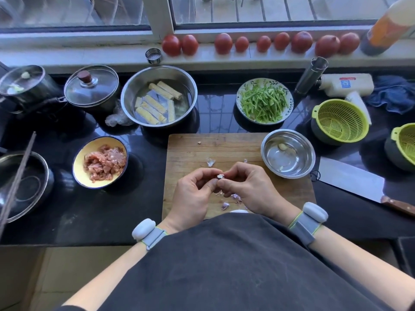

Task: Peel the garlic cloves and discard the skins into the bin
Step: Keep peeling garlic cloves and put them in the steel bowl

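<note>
Over the wooden cutting board (202,149), my left hand (193,196) and my right hand (249,187) meet, and both pinch one small garlic clove (220,176) between fingertips. Most of the clove is hidden by the fingers. Loose purple-white garlic skins (225,205) lie on the board under the hands, and another skin scrap (210,162) lies further up the board. A peeled clove (282,146) rests in the small steel bowl (267,151) at the board's right edge. No bin is in view.
A cleaver (352,180) lies right of the board. Around it stand a yellow bowl of minced meat (101,162), a steel pot of tofu rolls (159,95), a plate of green strips (265,102), green colanders (339,120), lidded pots (89,90) and tomatoes (301,41) on the sill.
</note>
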Demonstrator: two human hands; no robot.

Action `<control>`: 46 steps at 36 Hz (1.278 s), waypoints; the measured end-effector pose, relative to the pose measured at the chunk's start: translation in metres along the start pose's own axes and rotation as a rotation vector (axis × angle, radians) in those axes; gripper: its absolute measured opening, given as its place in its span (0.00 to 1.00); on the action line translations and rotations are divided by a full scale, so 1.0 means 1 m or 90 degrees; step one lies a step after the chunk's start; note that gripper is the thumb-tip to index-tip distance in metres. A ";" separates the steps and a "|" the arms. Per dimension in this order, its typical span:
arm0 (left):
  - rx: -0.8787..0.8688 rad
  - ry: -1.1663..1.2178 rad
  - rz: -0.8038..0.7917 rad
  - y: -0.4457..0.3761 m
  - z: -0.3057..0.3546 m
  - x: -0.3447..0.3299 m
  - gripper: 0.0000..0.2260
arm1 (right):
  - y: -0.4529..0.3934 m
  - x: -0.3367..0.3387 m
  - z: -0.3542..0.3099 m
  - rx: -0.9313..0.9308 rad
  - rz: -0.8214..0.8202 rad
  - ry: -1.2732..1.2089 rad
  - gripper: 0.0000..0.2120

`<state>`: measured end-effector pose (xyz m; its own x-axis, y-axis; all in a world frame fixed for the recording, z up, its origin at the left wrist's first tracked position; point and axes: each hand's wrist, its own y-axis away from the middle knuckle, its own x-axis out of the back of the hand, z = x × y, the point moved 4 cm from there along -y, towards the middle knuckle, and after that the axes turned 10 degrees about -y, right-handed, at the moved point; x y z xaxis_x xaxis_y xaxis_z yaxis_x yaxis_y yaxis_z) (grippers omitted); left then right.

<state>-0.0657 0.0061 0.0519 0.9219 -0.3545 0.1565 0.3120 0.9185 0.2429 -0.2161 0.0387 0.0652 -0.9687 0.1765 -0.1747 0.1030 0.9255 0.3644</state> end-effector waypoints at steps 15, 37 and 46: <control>-0.080 -0.095 -0.017 -0.006 0.001 0.002 0.10 | 0.000 0.007 0.006 -0.111 0.055 -0.127 0.05; 0.118 0.299 -0.055 -0.004 -0.008 0.003 0.15 | 0.001 0.010 0.004 -0.102 0.036 -0.109 0.05; 0.063 0.207 -0.056 -0.004 -0.008 0.004 0.11 | 0.002 0.006 0.007 -0.159 -0.004 -0.060 0.06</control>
<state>-0.0619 0.0025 0.0441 0.9223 -0.3427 -0.1790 0.3846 0.8598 0.3357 -0.2203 0.0441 0.0586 -0.9427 0.2125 -0.2571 0.0271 0.8171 0.5759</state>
